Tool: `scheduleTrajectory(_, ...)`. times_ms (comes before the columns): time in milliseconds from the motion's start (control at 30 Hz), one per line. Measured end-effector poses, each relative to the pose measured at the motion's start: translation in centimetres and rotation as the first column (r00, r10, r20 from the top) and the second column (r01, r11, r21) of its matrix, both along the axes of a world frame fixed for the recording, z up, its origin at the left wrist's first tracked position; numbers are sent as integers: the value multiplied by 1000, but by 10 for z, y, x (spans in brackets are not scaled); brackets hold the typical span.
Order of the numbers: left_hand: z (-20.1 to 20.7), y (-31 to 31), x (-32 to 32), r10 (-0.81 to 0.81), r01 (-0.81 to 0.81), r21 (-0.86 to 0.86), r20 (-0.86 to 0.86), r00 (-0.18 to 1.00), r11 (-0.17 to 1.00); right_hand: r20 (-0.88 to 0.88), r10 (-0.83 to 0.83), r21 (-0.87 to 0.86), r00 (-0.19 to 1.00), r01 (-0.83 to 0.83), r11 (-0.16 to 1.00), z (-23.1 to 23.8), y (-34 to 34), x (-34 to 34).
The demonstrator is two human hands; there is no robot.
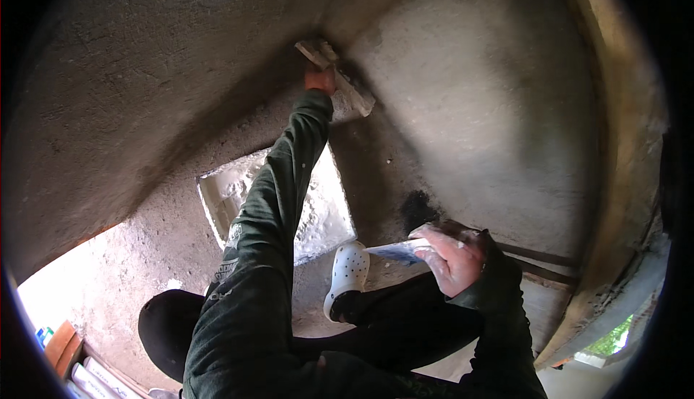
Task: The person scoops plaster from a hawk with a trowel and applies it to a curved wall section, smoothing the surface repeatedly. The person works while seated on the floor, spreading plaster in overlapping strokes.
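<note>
My left arm reaches far forward to the corner where two walls meet. There my left hand (319, 79) is closed on a long, flat, plaster-smeared trowel-like tool (354, 97); its exact kind is hard to make out. Close to my right knee, my right hand (457, 253) grips a putty knife (396, 250), its thin wide blade pointing left above the white clog. Under my left forearm, a light rectangular tub (217, 207) on the floor holds wet white plaster (322, 211). My forearm hides the tub's middle.
The dim left wall (166, 59) and the paler right wall (470, 95) lean in close. My foot wears a white clog (350, 272) beside the tub. A dark patch (417, 209) marks the wall's foot. Boxes and rolls (97, 377) lie at lower left.
</note>
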State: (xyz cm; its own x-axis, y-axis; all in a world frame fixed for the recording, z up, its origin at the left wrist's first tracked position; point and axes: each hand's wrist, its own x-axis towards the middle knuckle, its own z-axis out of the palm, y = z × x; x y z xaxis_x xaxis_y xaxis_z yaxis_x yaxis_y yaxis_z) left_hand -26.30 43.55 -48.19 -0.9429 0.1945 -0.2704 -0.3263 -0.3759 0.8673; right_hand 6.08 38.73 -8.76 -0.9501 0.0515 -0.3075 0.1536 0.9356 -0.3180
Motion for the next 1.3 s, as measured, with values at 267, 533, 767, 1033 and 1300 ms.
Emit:
scheduleTrajectory(267,13,-4,-49,-169,97,-364,-170,971,926,3,104,-86,995,-103,991,-6,-1,1)
scheduleTrajectory(533,96,23,-22,124,-148,-84,-244,962,985,97,100,-35,990,-97,995,-2,2,3)
scheduleTrajectory(767,194,14,-8,174,-221,-83,-378,909,972,57,87,-52,995,-84,995,0,5,-2)
scheduleTrajectory(1033,303,3,-8,135,-182,-65,-445,885,981,37,79,-7,996,-79,997,5,-5,-11)
scheduleTrajectory(1300,343,-21,33,246,-129,252,-517,820,959,68,23,37,997,-26,999,11,-12,-15)
